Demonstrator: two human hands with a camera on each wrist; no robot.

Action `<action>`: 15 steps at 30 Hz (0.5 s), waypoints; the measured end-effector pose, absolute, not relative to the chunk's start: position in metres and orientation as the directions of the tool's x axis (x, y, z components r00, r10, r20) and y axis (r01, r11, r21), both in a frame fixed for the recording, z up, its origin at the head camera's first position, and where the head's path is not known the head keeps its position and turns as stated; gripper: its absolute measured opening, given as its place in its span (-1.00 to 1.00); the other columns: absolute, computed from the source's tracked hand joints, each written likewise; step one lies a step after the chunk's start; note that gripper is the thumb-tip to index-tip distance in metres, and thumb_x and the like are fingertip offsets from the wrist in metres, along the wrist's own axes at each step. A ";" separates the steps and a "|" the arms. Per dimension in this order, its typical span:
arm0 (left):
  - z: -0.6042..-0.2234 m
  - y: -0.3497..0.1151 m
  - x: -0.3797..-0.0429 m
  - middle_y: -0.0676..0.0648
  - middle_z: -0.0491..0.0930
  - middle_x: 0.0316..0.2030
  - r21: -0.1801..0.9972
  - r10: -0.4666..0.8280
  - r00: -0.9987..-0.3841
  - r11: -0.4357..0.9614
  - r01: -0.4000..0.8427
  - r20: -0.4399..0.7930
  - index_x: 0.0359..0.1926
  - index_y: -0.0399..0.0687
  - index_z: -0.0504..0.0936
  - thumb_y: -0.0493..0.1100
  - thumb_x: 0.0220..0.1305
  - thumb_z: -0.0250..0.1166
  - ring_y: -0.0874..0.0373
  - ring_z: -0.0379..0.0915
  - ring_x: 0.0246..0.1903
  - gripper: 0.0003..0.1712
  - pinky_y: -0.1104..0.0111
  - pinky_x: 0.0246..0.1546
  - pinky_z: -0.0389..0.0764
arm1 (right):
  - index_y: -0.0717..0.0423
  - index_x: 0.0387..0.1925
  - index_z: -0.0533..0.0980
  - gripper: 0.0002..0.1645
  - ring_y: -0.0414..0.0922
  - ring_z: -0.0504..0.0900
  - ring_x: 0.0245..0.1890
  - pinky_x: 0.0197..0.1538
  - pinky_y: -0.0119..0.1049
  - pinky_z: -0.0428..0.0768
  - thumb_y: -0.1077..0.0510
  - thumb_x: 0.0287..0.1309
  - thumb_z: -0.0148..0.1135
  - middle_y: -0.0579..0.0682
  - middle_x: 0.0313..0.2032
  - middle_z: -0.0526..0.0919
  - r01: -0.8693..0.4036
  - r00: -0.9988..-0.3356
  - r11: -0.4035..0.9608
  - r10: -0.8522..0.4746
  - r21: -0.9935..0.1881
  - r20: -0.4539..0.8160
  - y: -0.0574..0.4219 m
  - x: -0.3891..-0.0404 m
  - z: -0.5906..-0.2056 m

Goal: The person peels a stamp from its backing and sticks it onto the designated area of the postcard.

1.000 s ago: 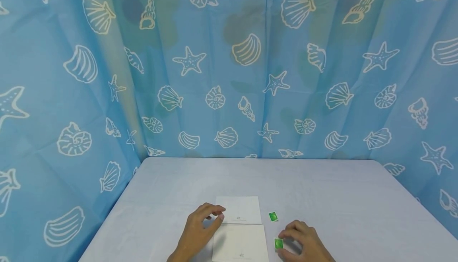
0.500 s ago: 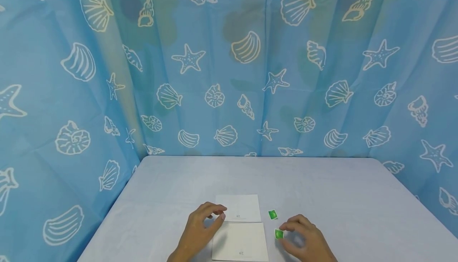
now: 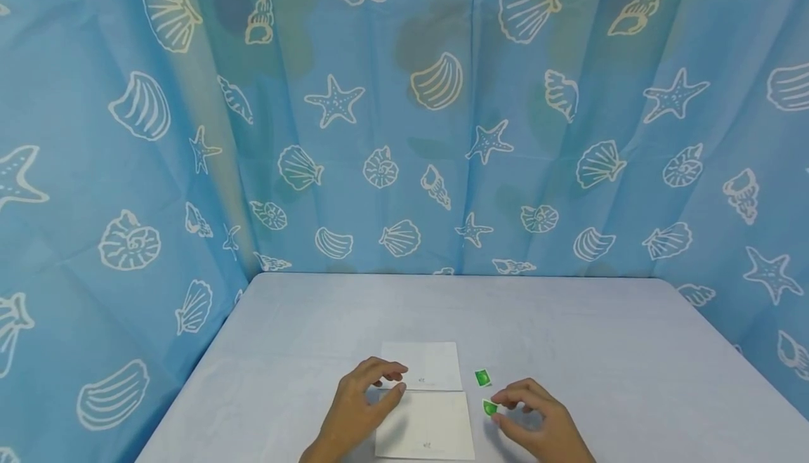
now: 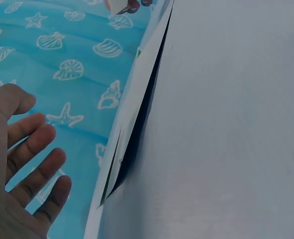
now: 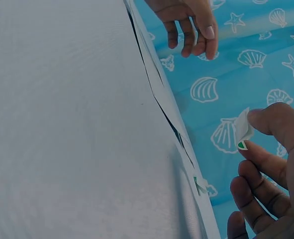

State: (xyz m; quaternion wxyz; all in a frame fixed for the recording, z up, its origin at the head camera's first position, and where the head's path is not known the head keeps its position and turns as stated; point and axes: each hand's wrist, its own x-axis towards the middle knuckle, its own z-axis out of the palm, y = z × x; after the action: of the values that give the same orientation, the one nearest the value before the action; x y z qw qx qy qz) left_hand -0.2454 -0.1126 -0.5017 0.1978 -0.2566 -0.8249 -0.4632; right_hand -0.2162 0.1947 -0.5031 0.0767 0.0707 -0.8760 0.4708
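My right hand pinches a small green stamp with a white border between thumb and forefinger. In the right wrist view this stamp is held up off the table, bent, its white back showing. A second green stamp lies on the table just beyond. To the left are two white rectangular paper pieces, like envelopes, each with a small grey print: a far one and a near one. My left hand hovers over their left edges, fingers relaxed, holding nothing; in the left wrist view its fingers are spread.
A table with a pale cloth carries everything. Blue curtains with white shell and starfish prints hang behind it and at both sides. The near paper's edge stands slightly raised from the cloth in the left wrist view.
My right hand has moved a little away from me with the pinched stamp, which has turned and bent. The left hand has shifted slightly right; papers and second stamp stay put.
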 end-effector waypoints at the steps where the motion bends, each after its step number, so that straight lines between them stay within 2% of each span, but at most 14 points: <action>1: -0.502 -0.112 -0.245 0.21 0.62 -0.21 0.660 0.244 -0.786 0.435 0.612 0.568 -0.02 0.16 0.70 -0.14 0.31 0.39 0.22 0.57 -0.19 -0.76 0.28 -0.20 0.63 | -0.31 -0.28 0.68 -0.76 -0.23 0.55 -0.22 -0.12 -0.27 0.51 0.05 0.01 0.56 -0.28 -0.24 0.58 -0.179 -0.982 0.540 -0.048 -0.823 0.182 0.194 -0.216 -0.502; 3: -0.502 -0.111 -0.244 0.18 0.63 -0.20 0.658 0.251 -0.778 0.423 0.623 0.576 -0.01 0.21 0.69 -0.14 0.30 0.40 0.21 0.57 -0.19 -0.75 0.27 -0.21 0.63 | -0.29 -0.28 0.68 -0.77 -0.22 0.55 -0.22 -0.11 -0.28 0.51 0.06 0.01 0.55 -0.27 -0.23 0.59 -0.161 -0.986 0.533 -0.045 -0.831 0.163 0.193 -0.216 -0.502; 9: -0.502 -0.107 -0.242 0.17 0.63 -0.18 0.622 0.284 -0.741 0.409 0.668 0.608 0.01 0.12 0.68 -0.11 0.33 0.38 0.22 0.57 -0.19 -0.76 0.28 -0.23 0.65 | -0.24 -0.26 0.69 -0.79 -0.20 0.54 -0.21 -0.11 -0.32 0.52 0.07 0.04 0.54 -0.23 -0.22 0.61 -0.131 -0.991 0.489 -0.038 -0.863 0.128 0.192 -0.215 -0.499; 15: -0.501 -0.105 -0.241 0.16 0.63 -0.18 0.622 0.286 -0.743 0.414 0.665 0.605 0.00 0.05 0.69 -0.12 0.34 0.37 0.19 0.58 -0.19 -0.77 0.26 -0.23 0.66 | -0.21 -0.26 0.69 -0.80 -0.18 0.55 -0.21 -0.12 -0.33 0.53 0.08 0.05 0.53 -0.20 -0.21 0.62 -0.133 -0.991 0.453 -0.038 -0.881 0.130 0.192 -0.214 -0.498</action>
State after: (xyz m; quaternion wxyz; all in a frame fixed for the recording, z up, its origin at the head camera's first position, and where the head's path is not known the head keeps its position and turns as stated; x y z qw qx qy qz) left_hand -0.2411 -0.1046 -0.5009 0.2080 -0.2917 -0.8147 -0.4559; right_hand -0.2138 0.1921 -0.4977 0.0455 0.0503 -0.8512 0.5204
